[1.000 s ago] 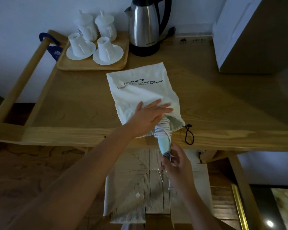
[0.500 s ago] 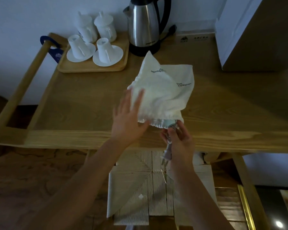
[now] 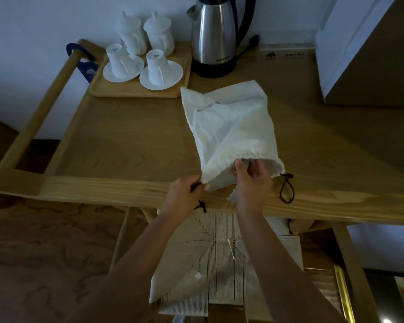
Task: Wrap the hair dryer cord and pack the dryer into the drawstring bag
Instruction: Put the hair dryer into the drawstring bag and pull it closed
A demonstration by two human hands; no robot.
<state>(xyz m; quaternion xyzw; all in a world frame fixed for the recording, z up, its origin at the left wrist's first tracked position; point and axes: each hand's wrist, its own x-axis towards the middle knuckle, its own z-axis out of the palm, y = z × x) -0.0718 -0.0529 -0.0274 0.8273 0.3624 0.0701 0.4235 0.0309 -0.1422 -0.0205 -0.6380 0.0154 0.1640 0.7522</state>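
Note:
A white drawstring bag (image 3: 229,129) lies on the wooden table (image 3: 131,145), its mouth toward the near edge. It bulges, and the hair dryer is hidden from view. My left hand (image 3: 184,197) pinches the bag's left mouth corner and a black drawstring end (image 3: 202,206). My right hand (image 3: 252,180) grips the gathered mouth rim in the middle. The other black drawstring loop (image 3: 287,188) lies on the table to the right of the mouth.
A wooden tray (image 3: 135,92) with white cups and saucers stands at the back left, a steel kettle (image 3: 216,36) behind the bag, a white box (image 3: 359,50) at the back right. A woven stool seat (image 3: 219,264) sits below the table edge.
The dryer handle that stuck out of the bag has gone from sight. The bag has flopped back flat. My left hand moved from the bag's side to its mouth corner and drawstring.

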